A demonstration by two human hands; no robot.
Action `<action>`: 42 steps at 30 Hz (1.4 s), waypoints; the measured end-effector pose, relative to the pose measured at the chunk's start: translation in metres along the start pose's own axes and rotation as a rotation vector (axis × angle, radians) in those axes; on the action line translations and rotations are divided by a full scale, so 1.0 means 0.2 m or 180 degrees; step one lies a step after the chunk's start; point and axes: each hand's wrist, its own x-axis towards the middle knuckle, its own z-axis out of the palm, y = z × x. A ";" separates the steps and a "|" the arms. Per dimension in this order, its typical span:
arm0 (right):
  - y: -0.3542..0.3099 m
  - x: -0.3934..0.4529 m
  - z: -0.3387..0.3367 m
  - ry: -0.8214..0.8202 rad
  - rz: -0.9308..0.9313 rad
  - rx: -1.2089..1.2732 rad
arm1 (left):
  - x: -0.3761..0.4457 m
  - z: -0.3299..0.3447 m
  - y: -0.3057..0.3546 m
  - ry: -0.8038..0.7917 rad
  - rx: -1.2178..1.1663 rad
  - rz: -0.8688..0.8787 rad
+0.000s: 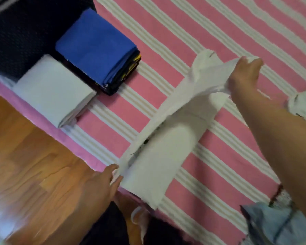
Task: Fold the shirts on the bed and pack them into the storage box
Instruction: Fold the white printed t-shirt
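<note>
A long white cotton shirt is stretched lengthwise across the pink-and-white striped bed, its raised side edge pinched at the far end by the right hand and at the near end by the left hand.

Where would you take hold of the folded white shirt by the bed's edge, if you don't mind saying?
Probably slide flat fingers under the folded white shirt at its rounded fold, from the striped-sheet side; the loose layered edges sit at its near corner.

Both forearms bare, no sleeves, no rings/watch on left hand or right hand; dark clothing below.
</note>
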 end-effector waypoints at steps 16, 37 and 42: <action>0.98 0.52 -0.17 -0.0382 -0.0045 -0.0592 | -0.15 0.75 0.23 -0.0483 0.1657 0.0867; 0.99 0.67 -0.28 -0.0755 0.1690 0.1215 | 1.04 0.51 0.83 -0.0260 0.0914 0.1803; 0.98 0.77 -0.22 -0.0776 0.1611 0.1788 | 1.62 0.72 1.09 0.0306 0.1125 0.2309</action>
